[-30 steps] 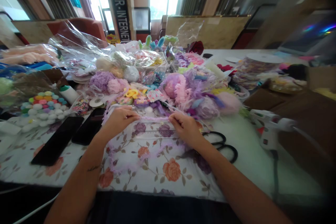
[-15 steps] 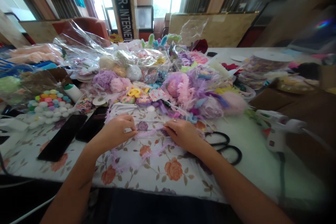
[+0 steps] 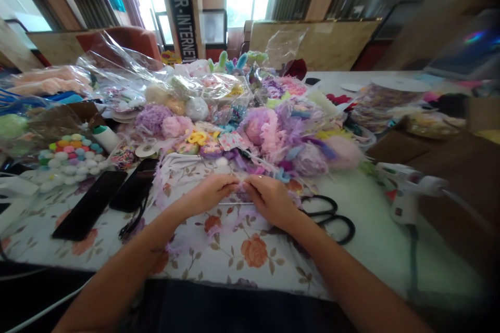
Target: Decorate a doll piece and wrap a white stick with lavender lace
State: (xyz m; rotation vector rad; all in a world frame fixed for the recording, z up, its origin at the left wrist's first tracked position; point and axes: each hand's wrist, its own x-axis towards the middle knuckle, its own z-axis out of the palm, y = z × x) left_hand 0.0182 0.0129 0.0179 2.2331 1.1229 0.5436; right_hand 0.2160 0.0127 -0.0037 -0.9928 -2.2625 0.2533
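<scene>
My left hand (image 3: 213,191) and my right hand (image 3: 270,199) meet over the flowered cloth (image 3: 230,265), fingertips almost touching. Both are closed in a pinch on a thin strand of fluffy lilac yarn (image 3: 224,229), whose loose length trails over the cloth below them. The exact bit between the fingertips is hidden by my fingers. Just beyond the hands lies a small white pompom (image 3: 222,162). To the right of my right wrist, black-handled scissors (image 3: 339,228) rest on the table, their blades out of sight under the arm.
A heap of yarn balls (image 3: 255,127) and plastic-wrapped craft pieces spreads behind the hands. Two black phones (image 3: 90,203) lie at left beside a pile of pompoms (image 3: 70,158). A white glue gun (image 3: 404,192) with its cord stands at right by a brown cardboard box (image 3: 425,151).
My left hand has moved right along the lilac strand, closing the gap to my right hand. My right hand has hardly moved.
</scene>
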